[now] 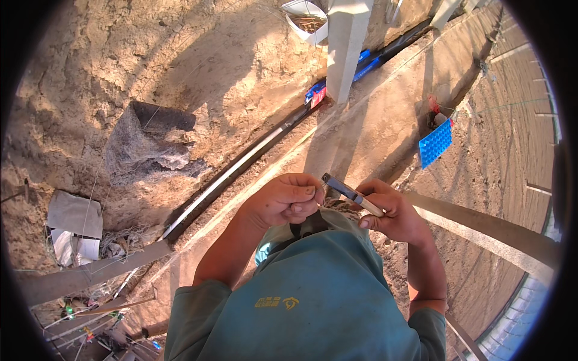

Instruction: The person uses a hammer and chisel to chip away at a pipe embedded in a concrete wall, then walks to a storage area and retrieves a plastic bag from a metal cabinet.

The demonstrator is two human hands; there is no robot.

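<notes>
My right hand [394, 210] is wrapped round a short hand tool [349, 191]. Its far part is dark metal with a squarish tip, and its near end is pale, like wood; the exact kind does not show. The tool tilts up and to the left, toward my left hand [288, 197]. That hand is curled closed, thumb against the bent fingers, right beside the tool's tip. Whatever lies between its fingers, if anything, is too small or hidden to make out. Both hands are in front of my teal shirt [289, 301].
A concrete post [348, 51] stands ahead; a grey beam [481, 231] extends right. A dark pipe-like strip [241, 165] crosses the bare soil diagonally. A blue dimpled panel [435, 144] hangs at right. An open white bag [307, 23] lies beyond; dark fabric [147, 141] lies left.
</notes>
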